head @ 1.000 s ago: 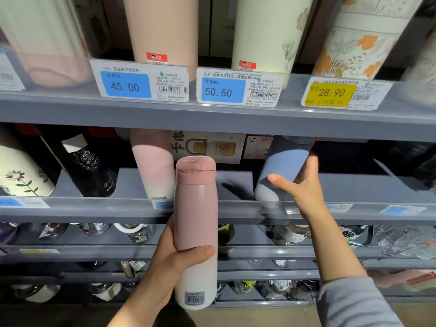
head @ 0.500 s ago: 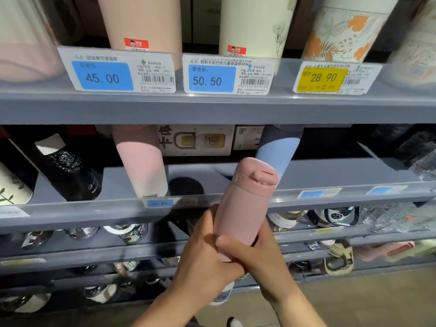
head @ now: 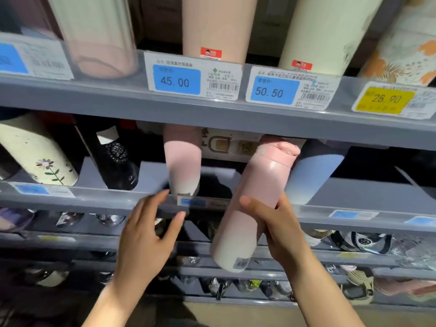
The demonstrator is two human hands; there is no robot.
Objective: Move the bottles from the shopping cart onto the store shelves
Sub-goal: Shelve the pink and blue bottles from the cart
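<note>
The right hand [head: 280,232] grips a pink bottle [head: 247,208] round its middle, thumb across the front and the other fingers behind, so the lid end is free to go in first. The bottle is tilted, its lid up and to the right under the edge of the shelf above, its pale base hanging low in front of the lower shelf [head: 94,199]. That slant looks chosen to clear the shelf lip and slip into the gap just above the hands.

The left hand [head: 151,232] holds nothing; its fingers are spread and reach toward the shelf lip beside a standing pink bottle [head: 182,161], perhaps to steady it or the price strip, though motion blur makes contact hard to judge.

Just right of the held bottle leans a blue bottle [head: 313,175], leaving a slot between the two standing ones. A black bottle [head: 118,161] and a cream flowered bottle [head: 35,152] stand further left of the left hand. The bottle is not yet set down.
</note>
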